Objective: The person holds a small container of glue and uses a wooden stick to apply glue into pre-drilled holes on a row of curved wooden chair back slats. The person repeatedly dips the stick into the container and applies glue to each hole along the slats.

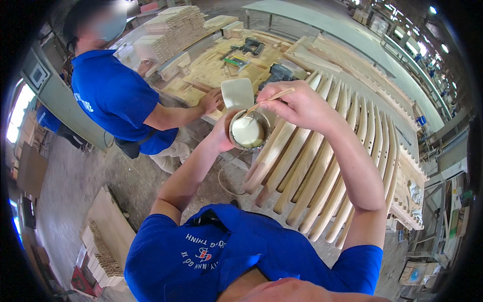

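My left hand is wrapped round the side of a small round can. Thick cream-white liquid fills the lower part of it. My right hand pinches a thin wooden stick, whose lower end reaches down into the can's mouth. Whether that end carries bristles is hidden. Just beyond the can, a pale panel with rounded corners stands upright. Under and beside my right forearm lie several long, curved wooden slats side by side, some with small holes.
A co-worker in a blue shirt stands at the left, one hand on the plywood workbench. Power tools lie there, near stacked wood strips. Boards rest on the floor at lower left. A long grey table stands behind.
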Demonstrator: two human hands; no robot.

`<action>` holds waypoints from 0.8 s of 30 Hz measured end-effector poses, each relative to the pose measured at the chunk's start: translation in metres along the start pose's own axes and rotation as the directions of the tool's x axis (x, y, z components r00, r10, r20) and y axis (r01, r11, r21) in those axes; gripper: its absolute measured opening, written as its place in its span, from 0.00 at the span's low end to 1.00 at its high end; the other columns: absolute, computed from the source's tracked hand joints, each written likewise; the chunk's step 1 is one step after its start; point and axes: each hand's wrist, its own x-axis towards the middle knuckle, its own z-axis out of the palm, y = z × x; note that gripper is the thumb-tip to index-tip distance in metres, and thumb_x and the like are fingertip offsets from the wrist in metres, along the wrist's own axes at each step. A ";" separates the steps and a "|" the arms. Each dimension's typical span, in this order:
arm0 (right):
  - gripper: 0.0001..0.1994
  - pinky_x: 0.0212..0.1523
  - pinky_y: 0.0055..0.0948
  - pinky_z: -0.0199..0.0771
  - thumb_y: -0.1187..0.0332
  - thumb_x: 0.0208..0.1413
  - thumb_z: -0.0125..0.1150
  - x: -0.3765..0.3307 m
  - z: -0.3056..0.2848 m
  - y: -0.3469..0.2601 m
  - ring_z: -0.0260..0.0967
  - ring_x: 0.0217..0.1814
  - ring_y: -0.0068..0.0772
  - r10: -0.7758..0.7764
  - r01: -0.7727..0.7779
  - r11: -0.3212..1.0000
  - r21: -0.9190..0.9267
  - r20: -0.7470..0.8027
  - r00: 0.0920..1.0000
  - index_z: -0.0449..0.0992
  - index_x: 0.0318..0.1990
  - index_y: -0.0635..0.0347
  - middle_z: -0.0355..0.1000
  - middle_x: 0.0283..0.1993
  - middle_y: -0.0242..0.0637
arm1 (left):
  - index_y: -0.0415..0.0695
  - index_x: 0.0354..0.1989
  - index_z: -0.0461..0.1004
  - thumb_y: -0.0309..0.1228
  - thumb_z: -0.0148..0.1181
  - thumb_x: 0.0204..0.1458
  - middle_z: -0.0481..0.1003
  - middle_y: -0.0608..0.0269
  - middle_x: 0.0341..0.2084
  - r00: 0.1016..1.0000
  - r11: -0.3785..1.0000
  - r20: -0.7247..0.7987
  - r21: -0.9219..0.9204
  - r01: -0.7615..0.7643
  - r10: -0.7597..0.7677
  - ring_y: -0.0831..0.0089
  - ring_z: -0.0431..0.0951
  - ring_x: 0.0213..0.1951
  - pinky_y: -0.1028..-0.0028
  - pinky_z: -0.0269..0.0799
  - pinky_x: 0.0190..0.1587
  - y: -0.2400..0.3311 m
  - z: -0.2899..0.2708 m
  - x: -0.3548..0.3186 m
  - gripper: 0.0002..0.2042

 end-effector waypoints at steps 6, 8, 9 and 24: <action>0.08 0.33 0.31 0.71 0.69 0.55 0.57 -0.006 0.001 0.008 0.72 0.33 0.40 0.003 -0.013 0.994 -0.111 -0.085 0.996 0.75 0.34 0.65 0.73 0.33 0.40 | 0.40 0.50 0.68 0.39 0.39 0.60 0.73 0.59 0.44 0.995 0.997 -0.070 0.027 -0.075 0.077 0.69 0.74 0.47 0.65 0.70 0.50 0.004 0.006 -0.001 0.18; 0.07 0.32 0.31 0.71 0.69 0.54 0.57 -0.011 0.002 0.011 0.72 0.31 0.40 -0.005 -0.014 0.989 -0.150 -0.131 0.991 0.75 0.34 0.65 0.73 0.32 0.40 | 0.41 0.49 0.68 0.39 0.38 0.60 0.74 0.59 0.44 0.975 0.986 -0.162 0.091 -0.137 0.150 0.69 0.74 0.46 0.66 0.70 0.50 0.004 0.011 0.001 0.18; 0.07 0.31 0.31 0.71 0.69 0.54 0.57 -0.014 0.002 0.011 0.72 0.31 0.40 -0.009 -0.018 0.985 -0.170 -0.154 0.988 0.75 0.34 0.65 0.73 0.31 0.41 | 0.41 0.49 0.69 0.39 0.38 0.60 0.74 0.59 0.43 0.966 0.981 -0.183 0.089 -0.170 0.183 0.69 0.74 0.46 0.66 0.70 0.50 0.005 0.013 0.002 0.18; 0.06 0.26 0.38 0.68 0.69 0.54 0.56 -0.047 -0.002 -0.004 0.69 0.24 0.47 0.281 -0.332 0.935 -0.127 -0.309 0.909 0.70 0.30 0.62 0.69 0.22 0.45 | 0.36 0.49 0.68 0.37 0.36 0.59 0.73 0.54 0.45 0.906 0.918 -0.197 -0.060 -0.392 0.374 0.65 0.74 0.48 0.67 0.68 0.53 -0.009 0.014 0.054 0.20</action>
